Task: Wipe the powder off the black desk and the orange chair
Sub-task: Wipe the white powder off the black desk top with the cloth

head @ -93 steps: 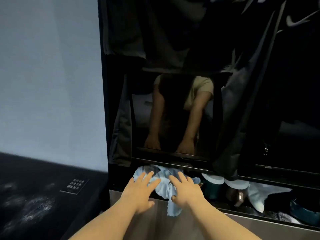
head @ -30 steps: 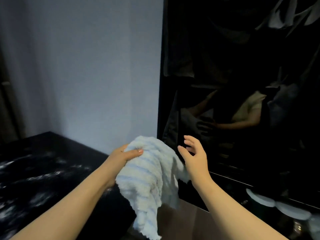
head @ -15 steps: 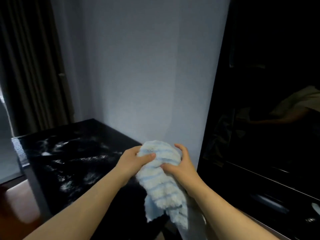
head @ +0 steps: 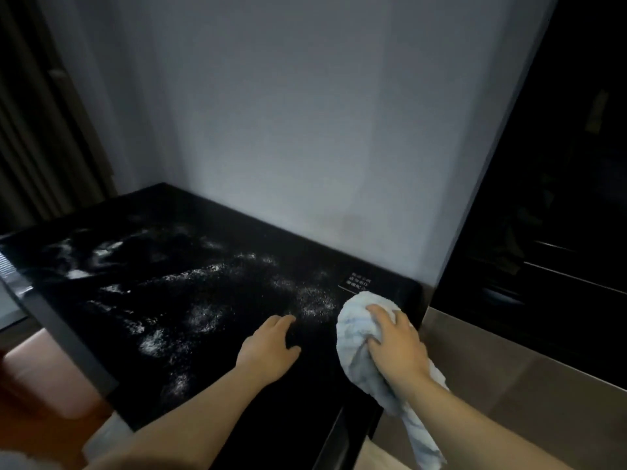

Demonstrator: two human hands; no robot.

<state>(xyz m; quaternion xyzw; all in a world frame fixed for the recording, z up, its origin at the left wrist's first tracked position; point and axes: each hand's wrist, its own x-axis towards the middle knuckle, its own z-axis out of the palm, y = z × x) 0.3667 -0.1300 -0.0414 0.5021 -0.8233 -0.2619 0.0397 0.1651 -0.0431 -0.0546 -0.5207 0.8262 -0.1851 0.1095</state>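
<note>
The black desk fills the middle of the view, with white powder scattered in patches across its top. My right hand grips a pale blue striped cloth and presses it onto the desk's right end, next to a powder patch. One end of the cloth trails off the desk's front edge. My left hand rests flat on the desk with its fingers spread, left of the cloth. The orange chair is out of view.
A small printed label lies on the desk near the wall. A grey wall stands behind the desk, a dark curtain at the left and a dark glass cabinet at the right. A steel surface adjoins the desk's right end.
Both hands lifted the cloth from the cabinet shelf and carried it left to the desk. My left hand has let go and now lies on the desk; my right hand presses the cloth down.
</note>
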